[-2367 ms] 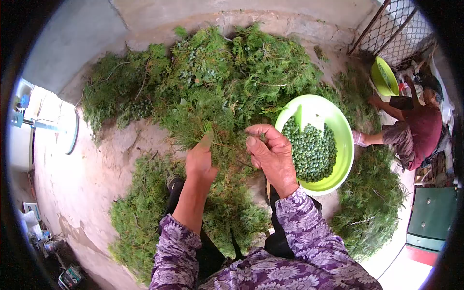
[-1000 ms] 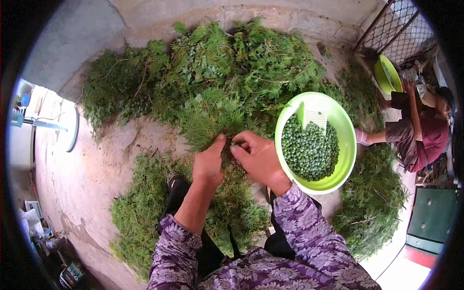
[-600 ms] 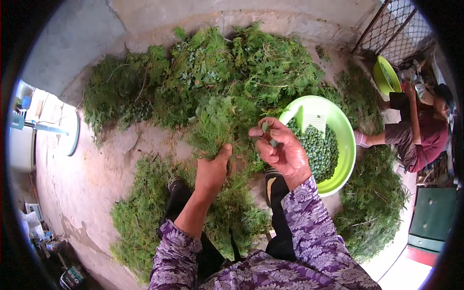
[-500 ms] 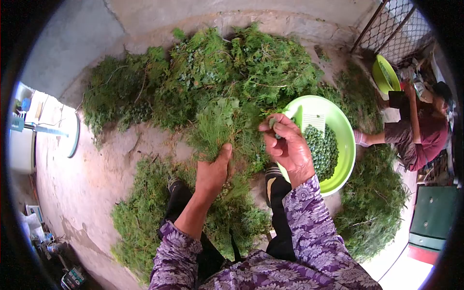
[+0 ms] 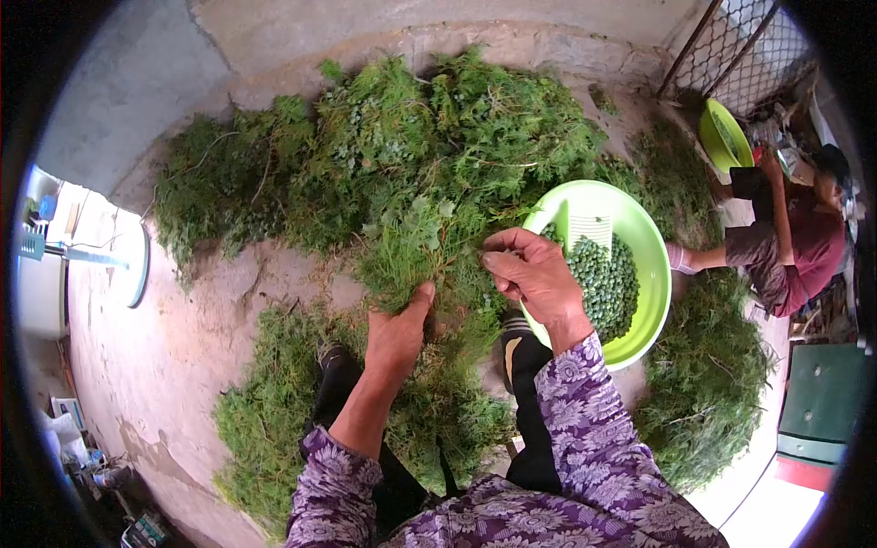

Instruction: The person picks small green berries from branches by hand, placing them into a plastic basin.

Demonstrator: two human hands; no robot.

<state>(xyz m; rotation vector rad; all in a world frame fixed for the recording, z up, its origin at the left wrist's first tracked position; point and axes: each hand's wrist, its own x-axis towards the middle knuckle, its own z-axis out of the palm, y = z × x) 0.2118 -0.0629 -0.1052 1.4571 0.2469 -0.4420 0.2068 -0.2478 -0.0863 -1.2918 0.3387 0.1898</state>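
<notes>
My left hand (image 5: pixel 395 336) is closed around the lower end of a leafy evergreen sprig (image 5: pixel 404 256), with the thumb on top and the foliage fanning forward. Just right of the sprig is my right hand (image 5: pixel 541 281), its thumb and fingers pinched together; what lies between them, if anything, is hidden. Behind that hand stands a light green plastic basin (image 5: pixel 656 274) with a ribbed panel inside. Many small green seed cones (image 5: pixel 605 290) lie in the basin, partly covered by my right hand.
A large heap of evergreen branches (image 5: pixel 384 137) lies along the wall. More cut greenery (image 5: pixel 265 411) is by my feet, and another pile (image 5: pixel 703 384) lies right of the basin. A seated person (image 5: pixel 808 237) is at the right, near a second green basin (image 5: pixel 722 137).
My right hand has turned over, from fingers curled up around small green cones to a palm-down pinch closer to the sprig. My left hand keeps its hold, almost in the same place.
</notes>
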